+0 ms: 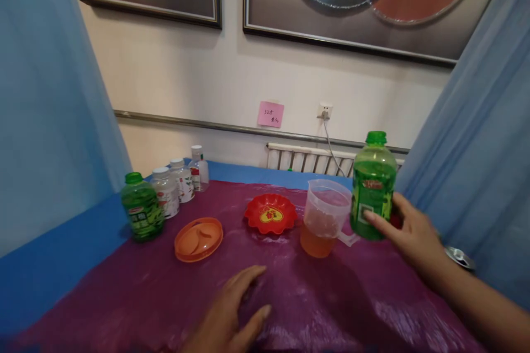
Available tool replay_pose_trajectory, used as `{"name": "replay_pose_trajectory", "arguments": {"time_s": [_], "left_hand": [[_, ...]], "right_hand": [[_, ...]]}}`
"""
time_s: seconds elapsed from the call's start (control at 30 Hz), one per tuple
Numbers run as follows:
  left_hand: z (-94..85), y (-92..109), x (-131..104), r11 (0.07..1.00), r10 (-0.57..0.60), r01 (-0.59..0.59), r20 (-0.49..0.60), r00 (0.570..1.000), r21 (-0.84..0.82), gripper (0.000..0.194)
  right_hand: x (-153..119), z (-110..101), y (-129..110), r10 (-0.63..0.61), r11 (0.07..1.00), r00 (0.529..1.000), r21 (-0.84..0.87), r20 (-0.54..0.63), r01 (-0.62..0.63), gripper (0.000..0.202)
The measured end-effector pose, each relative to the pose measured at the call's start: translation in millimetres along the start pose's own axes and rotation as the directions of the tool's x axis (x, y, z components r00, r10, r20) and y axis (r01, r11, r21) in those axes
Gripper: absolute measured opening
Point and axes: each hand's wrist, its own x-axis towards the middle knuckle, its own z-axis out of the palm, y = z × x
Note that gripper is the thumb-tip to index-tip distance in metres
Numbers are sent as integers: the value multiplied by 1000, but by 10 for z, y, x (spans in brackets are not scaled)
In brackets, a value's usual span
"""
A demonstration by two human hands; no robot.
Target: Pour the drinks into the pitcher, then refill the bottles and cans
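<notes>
My right hand is wrapped round a green-labelled plastic bottle with a green cap, held upright and raised at the right. Just left of that bottle stands a clear measuring jug with orange liquid in its lower part; its handle points to the right. My left hand hovers over the near middle of the table, fingers apart and nothing in them. Beyond it lies a red scalloped plate with a yellow design. An orange divided dish is to its left.
A second green bottle, several white-capped clear bottles and a purple table cover are on the left. A can stands at the far right. Blue curtains hang on both sides; a radiator is behind.
</notes>
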Motion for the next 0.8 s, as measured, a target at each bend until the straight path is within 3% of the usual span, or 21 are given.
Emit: {"name": "replay_pose_trajectory", "arguments": {"time_s": [0.07, 0.13, 0.2, 0.27, 0.37, 0.47, 0.5, 0.57, 0.63, 0.67, 0.73, 0.8], "left_hand": [[-4, 209, 80, 984, -22, 32, 58, 998, -173, 58], [19, 366, 137, 931, -11, 45, 94, 995, -363, 72], [56, 454, 162, 847, 21, 32, 95, 995, -530, 84], [90, 473, 150, 779, 28, 36, 93, 995, -625, 85], [49, 399, 78, 775, -35, 83, 88, 996, -626, 75], [-235, 231, 5, 849, -184, 129, -59, 981, -512, 72], [-393, 148, -3, 877, -253, 157, -159, 954, -454, 72], [-772, -74, 19, 917, -367, 251, -415, 833, -309, 74], [-1161, -368, 92, 920, -367, 367, -622, 691, -136, 70], [-1332, -531, 141, 903, -350, 424, -680, 644, -63, 70], [-1594, -838, 239, 856, -336, 515, -712, 616, 41, 68], [-1736, -1042, 298, 793, -352, 601, -731, 584, 99, 70]], "right_hand": [[-337, 244, -156, 19, 970, 995, 239, 103, -43, 51], [-650, 524, -300, 17, 924, 980, 372, 196, -91, 52], [-906, 803, -425, -37, 877, 959, 469, 280, -103, 53], [-1093, 1052, -528, -135, 829, 918, 550, 372, -100, 55], [-1277, 1342, -607, -264, 771, 829, 625, 494, -127, 62], [-1415, 1529, -532, -253, 772, 785, 607, 566, -188, 77], [-1460, 1571, -473, -216, 783, 780, 581, 588, -221, 77], [-1546, 1629, -324, -126, 801, 775, 524, 619, -289, 66], [-1630, 1659, -163, -47, 799, 794, 500, 606, -335, 51], [-1671, 1667, -89, -20, 794, 816, 504, 578, -338, 45], [-1755, 1671, 33, 1, 794, 859, 522, 512, -312, 38], [-1839, 1655, 115, 9, 806, 903, 531, 431, -262, 35]]}}
